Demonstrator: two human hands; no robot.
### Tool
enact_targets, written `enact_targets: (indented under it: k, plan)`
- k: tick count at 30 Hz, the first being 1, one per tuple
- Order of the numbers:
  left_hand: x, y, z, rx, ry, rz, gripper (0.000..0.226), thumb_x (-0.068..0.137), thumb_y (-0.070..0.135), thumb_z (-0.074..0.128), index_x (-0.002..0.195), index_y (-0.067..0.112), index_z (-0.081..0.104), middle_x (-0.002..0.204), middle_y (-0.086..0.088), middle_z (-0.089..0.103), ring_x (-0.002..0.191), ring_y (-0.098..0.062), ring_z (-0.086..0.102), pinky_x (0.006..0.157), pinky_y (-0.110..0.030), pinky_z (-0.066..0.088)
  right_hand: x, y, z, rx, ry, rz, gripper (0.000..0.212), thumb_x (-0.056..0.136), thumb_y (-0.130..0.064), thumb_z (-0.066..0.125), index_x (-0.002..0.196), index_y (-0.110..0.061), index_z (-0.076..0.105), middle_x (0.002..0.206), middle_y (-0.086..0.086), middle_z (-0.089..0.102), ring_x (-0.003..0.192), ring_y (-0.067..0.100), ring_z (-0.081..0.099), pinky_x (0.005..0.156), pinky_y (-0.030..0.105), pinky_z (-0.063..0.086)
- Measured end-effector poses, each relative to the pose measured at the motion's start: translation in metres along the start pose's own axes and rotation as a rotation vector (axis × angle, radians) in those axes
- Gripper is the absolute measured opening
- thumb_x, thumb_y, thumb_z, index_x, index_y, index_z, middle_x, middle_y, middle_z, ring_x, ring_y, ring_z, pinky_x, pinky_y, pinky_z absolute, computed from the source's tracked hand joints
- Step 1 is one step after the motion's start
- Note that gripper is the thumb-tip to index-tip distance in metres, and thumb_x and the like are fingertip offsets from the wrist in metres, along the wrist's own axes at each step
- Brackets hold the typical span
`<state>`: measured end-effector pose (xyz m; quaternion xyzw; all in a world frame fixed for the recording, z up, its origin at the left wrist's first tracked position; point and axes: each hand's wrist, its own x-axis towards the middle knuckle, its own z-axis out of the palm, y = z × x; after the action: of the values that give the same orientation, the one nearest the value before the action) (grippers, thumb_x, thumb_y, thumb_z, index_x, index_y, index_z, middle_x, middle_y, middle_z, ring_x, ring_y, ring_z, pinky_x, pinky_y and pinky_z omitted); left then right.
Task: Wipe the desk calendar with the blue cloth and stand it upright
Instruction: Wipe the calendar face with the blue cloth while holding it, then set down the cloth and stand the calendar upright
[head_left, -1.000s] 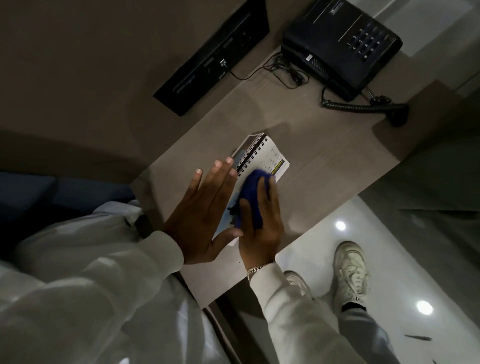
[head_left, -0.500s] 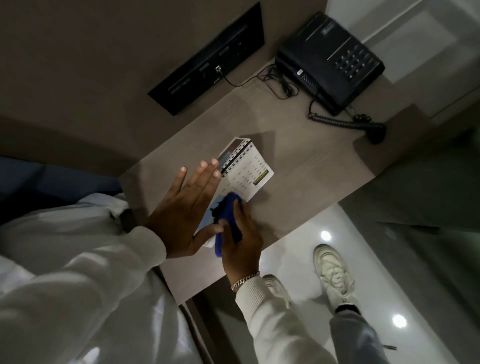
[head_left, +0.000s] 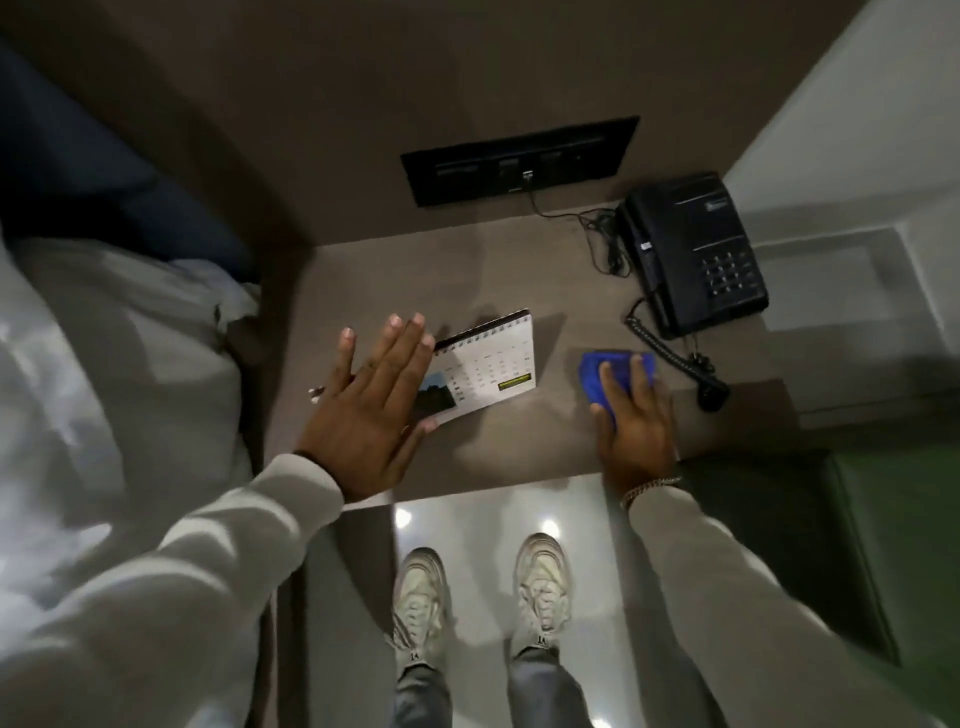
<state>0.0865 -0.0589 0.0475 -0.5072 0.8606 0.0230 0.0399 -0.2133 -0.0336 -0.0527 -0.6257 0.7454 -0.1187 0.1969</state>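
Calendar: I counted 1 desk calendar (head_left: 485, 366), lying flat on the desk (head_left: 519, 447), spiral edge toward the wall, month grid facing up, small photo at its near-left corner.
L hand: 1 left hand (head_left: 371, 410), fingers spread and flat, palm down over the calendar's left end; gripped nothing. I couldn't tell if it pressed down or hovered just above.
R hand: 1 right hand (head_left: 634, 421), flat on the blue cloth (head_left: 605, 376), fingers laid over it, not curled round it; bracelet (head_left: 649, 488) at the wrist.
Cloth: 1, bunched, on the desk to the right of the calendar, apart from it, near the coiled cord (head_left: 670, 353).
Phone: 1 black desk phone (head_left: 696, 254) at the back right, keypad up, handset cradled on its left side.
Wall panel: 1 dark socket panel (head_left: 519, 161) above the desk, 1 thin cable (head_left: 597, 234) plugged in, running toward the phone.
Shoes: 2 pale sneakers (head_left: 421, 597) on the glossy floor below the desk edge.
Sleeves: 2, light grey, 1 per arm.
Frame: some motion blur, calendar text unreadable.
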Motion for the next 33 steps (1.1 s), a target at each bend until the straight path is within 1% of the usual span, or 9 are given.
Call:
enact_targets:
  k: [3, 7, 10, 13, 16, 20, 28, 31, 33]
  plan:
    - [-0.024, 0.015, 0.005, -0.145, 0.096, -0.259, 0.075, 0.092, 0.045, 0.036, 0.151, 0.003, 0.018, 0.161, -0.017, 0.013, 0.15, -0.031, 0.007, 0.119, -0.057, 0.007, 0.007, 0.018, 0.01, -0.182, -0.186, -0.102, 0.07, 0.099, -0.053, 0.009, 0.138, -0.011, 0.05, 0.149, 0.028, 0.04, 0.133, 0.055, 0.04, 0.11, 0.064, 0.034]
    - [-0.052, 0.031, 0.012, -0.646, 0.271, -0.703, 0.074, 0.093, 0.038, 0.041, 0.153, 0.007, 0.012, 0.163, -0.011, 0.004, 0.15, -0.014, -0.007, 0.121, -0.041, 0.001, 0.01, -0.018, -0.022, -0.094, -0.199, 0.005, 0.067, 0.089, -0.055, 0.028, 0.144, -0.018, 0.043, 0.153, 0.019, 0.039, 0.14, 0.047, 0.034, 0.115, 0.058, 0.029]
    - [-0.055, 0.034, 0.01, -1.081, 0.383, -0.964, 0.064, 0.093, 0.04, 0.035, 0.149, 0.011, 0.028, 0.157, -0.007, 0.03, 0.145, -0.013, 0.023, 0.119, -0.029, 0.018, 0.022, -0.065, -0.05, 0.315, -0.104, 0.016, 0.056, 0.095, -0.043, 0.047, 0.143, -0.014, 0.042, 0.145, 0.013, 0.051, 0.134, 0.03, 0.047, 0.108, 0.03, 0.035]
    - [-0.049, 0.023, 0.018, -1.186, 0.503, -1.053, 0.05, 0.096, 0.047, 0.032, 0.124, 0.016, 0.06, 0.123, -0.002, 0.064, 0.12, -0.019, 0.057, 0.109, -0.039, 0.041, 0.037, -0.106, -0.059, 0.574, -0.127, 0.058, 0.044, 0.099, -0.032, 0.05, 0.138, -0.014, 0.047, 0.122, -0.007, 0.06, 0.117, 0.013, 0.056, 0.092, 0.005, 0.037]
    - [-0.041, 0.006, 0.028, -1.274, 0.555, -1.172, 0.05, 0.089, 0.062, 0.032, 0.097, 0.03, 0.069, 0.107, -0.004, 0.072, 0.107, -0.025, 0.065, 0.1, -0.052, 0.047, 0.044, -0.124, -0.054, 0.659, -0.068, 0.109, 0.034, 0.098, -0.028, 0.053, 0.128, -0.012, 0.057, 0.102, -0.014, 0.061, 0.104, 0.009, 0.057, 0.09, 0.012, 0.046]
    - [-0.031, -0.013, 0.023, -1.386, 0.549, -1.177, 0.041, 0.082, 0.072, 0.035, 0.082, 0.046, 0.067, 0.105, 0.004, 0.069, 0.112, -0.023, 0.062, 0.106, -0.05, 0.043, 0.04, -0.131, -0.048, 0.758, -0.058, 0.147, 0.037, 0.096, -0.028, 0.055, 0.131, -0.014, 0.053, 0.1, -0.009, 0.065, 0.095, 0.005, 0.063, 0.075, 0.001, 0.046]
    - [0.031, -0.118, 0.015, -1.443, 0.525, -1.072, 0.078, 0.067, 0.091, 0.039, 0.102, 0.03, 0.073, 0.116, -0.004, 0.072, 0.114, -0.027, 0.064, 0.106, -0.051, 0.043, 0.099, -0.186, -0.053, 0.84, 0.017, 0.104, 0.068, 0.097, -0.019, 0.054, 0.153, -0.019, 0.015, 0.085, -0.026, 0.057, 0.066, -0.03, 0.055, 0.065, -0.005, 0.038]
    - [0.052, -0.136, 0.006, -1.455, 0.557, -1.085, 0.075, 0.075, 0.083, 0.039, 0.098, 0.021, 0.074, 0.112, -0.011, 0.072, 0.11, -0.031, 0.065, 0.103, -0.048, 0.046, 0.119, -0.205, -0.042, 0.841, 0.019, 0.108, 0.073, 0.095, -0.019, 0.055, 0.153, -0.022, 0.012, 0.102, -0.021, 0.063, 0.083, -0.028, 0.055, 0.073, -0.009, 0.033]
    - [0.059, -0.143, 0.01, -1.421, 0.558, -1.1, 0.078, 0.074, 0.082, 0.036, 0.094, 0.016, 0.073, 0.108, -0.013, 0.073, 0.107, -0.032, 0.066, 0.101, -0.048, 0.048, 0.126, -0.212, -0.031, 0.873, -0.007, 0.148, 0.077, 0.093, -0.019, 0.058, 0.153, -0.025, 0.011, 0.129, 0.003, 0.065, 0.115, 0.002, 0.059, 0.096, 0.01, 0.038]
